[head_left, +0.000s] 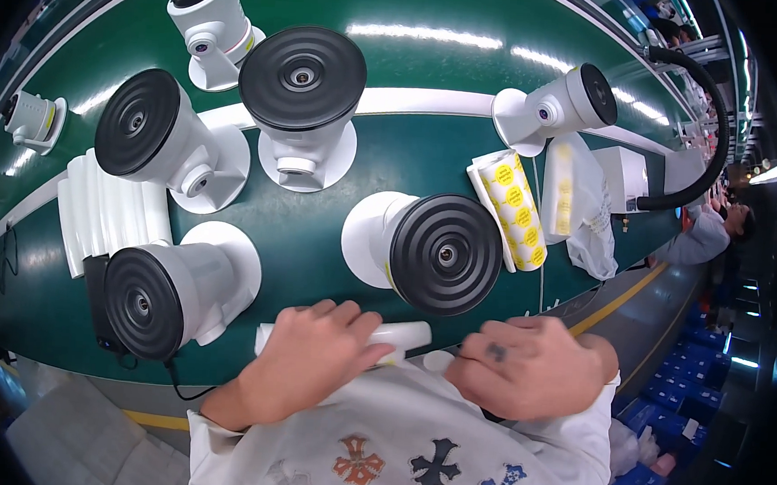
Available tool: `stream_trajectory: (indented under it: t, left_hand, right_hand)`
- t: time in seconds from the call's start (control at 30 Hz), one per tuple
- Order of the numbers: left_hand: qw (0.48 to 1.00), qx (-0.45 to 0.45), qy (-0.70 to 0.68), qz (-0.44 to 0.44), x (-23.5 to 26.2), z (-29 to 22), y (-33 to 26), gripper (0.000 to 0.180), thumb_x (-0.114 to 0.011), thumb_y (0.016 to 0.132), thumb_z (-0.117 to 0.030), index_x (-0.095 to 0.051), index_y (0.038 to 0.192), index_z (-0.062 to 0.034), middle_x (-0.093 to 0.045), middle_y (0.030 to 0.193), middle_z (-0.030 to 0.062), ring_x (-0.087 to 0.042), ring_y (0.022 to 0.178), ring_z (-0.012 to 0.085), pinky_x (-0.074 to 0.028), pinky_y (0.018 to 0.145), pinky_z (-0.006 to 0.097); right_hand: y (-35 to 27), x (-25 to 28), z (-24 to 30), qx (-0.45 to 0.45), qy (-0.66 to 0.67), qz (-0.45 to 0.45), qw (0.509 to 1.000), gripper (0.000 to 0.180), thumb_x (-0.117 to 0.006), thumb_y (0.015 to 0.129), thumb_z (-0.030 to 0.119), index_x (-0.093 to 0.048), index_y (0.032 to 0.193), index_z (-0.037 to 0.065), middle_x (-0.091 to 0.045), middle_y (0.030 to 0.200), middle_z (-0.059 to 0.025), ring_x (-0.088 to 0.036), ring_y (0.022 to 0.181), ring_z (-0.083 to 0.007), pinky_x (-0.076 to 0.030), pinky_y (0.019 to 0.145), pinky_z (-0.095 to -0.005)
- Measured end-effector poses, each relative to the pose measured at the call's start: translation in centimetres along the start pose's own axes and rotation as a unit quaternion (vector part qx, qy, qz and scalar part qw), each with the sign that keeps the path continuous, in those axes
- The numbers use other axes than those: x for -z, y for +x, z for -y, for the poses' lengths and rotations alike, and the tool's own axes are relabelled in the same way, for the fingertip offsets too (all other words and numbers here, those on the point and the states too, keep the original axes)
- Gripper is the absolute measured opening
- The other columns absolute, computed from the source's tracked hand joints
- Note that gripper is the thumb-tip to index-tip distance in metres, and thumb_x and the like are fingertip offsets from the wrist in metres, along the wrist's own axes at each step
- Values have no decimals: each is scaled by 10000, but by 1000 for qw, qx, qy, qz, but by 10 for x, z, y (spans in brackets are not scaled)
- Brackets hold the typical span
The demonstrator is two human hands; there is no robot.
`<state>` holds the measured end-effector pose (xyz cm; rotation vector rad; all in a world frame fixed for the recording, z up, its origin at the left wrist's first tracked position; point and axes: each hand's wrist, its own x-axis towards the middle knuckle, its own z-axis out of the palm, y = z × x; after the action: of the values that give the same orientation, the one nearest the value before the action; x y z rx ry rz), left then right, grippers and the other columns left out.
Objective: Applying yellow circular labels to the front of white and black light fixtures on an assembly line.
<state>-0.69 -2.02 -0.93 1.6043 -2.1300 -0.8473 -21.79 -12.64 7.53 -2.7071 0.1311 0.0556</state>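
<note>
Along the near edge of the bench lies a white glossy roll [405, 335]. My left hand [321, 354] curls over it, fingers bent round its far side and thumb along the near side. To the right, my right hand [528, 368] is closed, knuckles up and slightly blurred; whatever its fingers hold is hidden beneath. A small white round piece [437, 361] shows between my hands, close to the right one. Just beyond them stands a white camera [380, 237] with a ridged black round face [446, 254], tilted toward me.
More white cameras [309, 153] with black faces stand left and behind. White rolls [115, 208] lie on the left side. A roll of yellow round stickers [515, 210], a plastic bag [586, 206] and a black flexible hose [716, 129] are right. A person [705, 235] is far right.
</note>
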Motion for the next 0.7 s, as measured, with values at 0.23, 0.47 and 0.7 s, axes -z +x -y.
stream_trajectory:
  t: [0.23, 0.47, 0.7]
  left_hand:
    - [986, -12, -18, -166, -11, 17, 3, 299, -774, 747, -263, -635, 868, -28, -576, 830, 61, -569, 735, 229, -486, 587, 329]
    - [945, -91, -104, -296, -4, 16, -1, 183, -781, 688, -68, -640, 803, -46, -594, 850, 93, -577, 716, 277, -489, 566, 340]
    - [921, -159, -83, -345, 7, 10, 28, 370, -767, 616, -102, -698, 977, -62, -645, 1109, 126, -595, 1014, 354, -521, 776, 430]
  right_hand:
    - [23, 32, -26, -189, 306, -176, 916, 95, -748, 735, -1, -655, 753, 4, -470, 515, 15, -380, 422, -57, -280, 411, -225]
    - [35, 22, -46, -281, 322, -149, 892, 73, -716, 775, 14, -646, 763, -3, -463, 489, 27, -395, 427, -31, -299, 414, -219]
    - [33, 14, -49, -289, 270, -173, 902, 88, -727, 767, 20, -642, 758, -2, -483, 488, 17, -455, 428, -47, -348, 418, -215]
